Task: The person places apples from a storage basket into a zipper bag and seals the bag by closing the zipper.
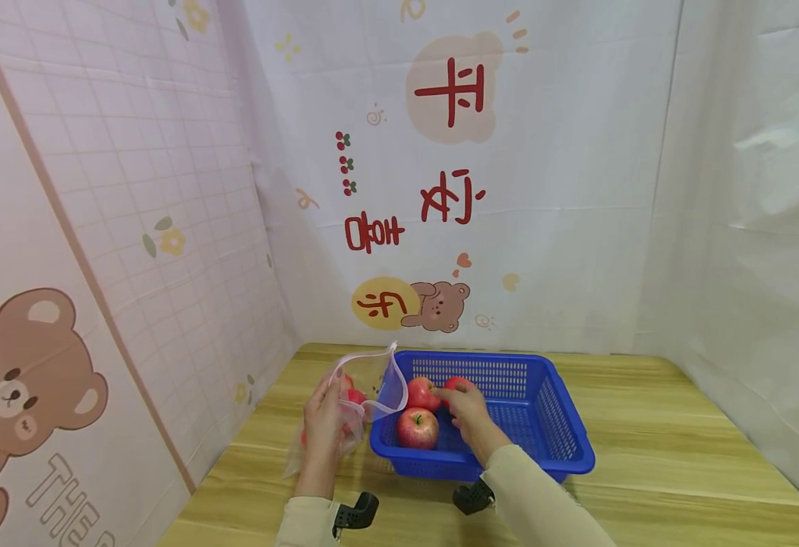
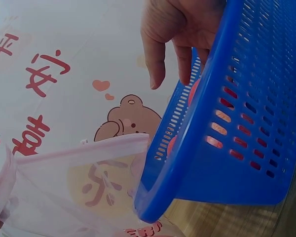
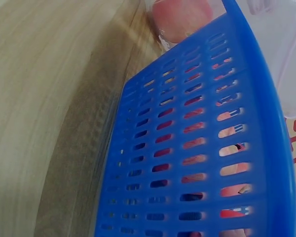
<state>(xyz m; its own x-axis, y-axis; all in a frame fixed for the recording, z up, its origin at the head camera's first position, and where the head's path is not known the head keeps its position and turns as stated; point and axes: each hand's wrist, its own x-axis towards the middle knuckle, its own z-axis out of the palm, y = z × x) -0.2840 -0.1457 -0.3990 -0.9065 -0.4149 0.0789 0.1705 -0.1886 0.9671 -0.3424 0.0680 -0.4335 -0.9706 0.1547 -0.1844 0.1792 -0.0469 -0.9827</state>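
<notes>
My left hand (image 1: 321, 419) holds a clear zip bag (image 1: 372, 380) by its pink-edged mouth, which gapes toward the basket. Red apples (image 1: 356, 396) show inside the bag, partly hidden by the hand. The blue plastic basket (image 1: 484, 465) stands just right of it, the bag's edge overlapping its left rim. My right hand (image 1: 471, 418) reaches down into the basket, its fingers at a red apple (image 1: 456, 381); in the left wrist view the fingers (image 2: 155, 69) point down, loosely spread. Two more apples, one at the back (image 1: 422, 393) and one in front (image 1: 418, 429), lie in the basket's left part.
The basket stands on a wood-grain table (image 1: 652, 433). Behind it hangs a white printed cloth (image 1: 563, 228) with bears and red characters, and more cloth (image 1: 167, 190) lines the left side. Black wrist-camera mounts (image 1: 357, 512) sit at both wrists.
</notes>
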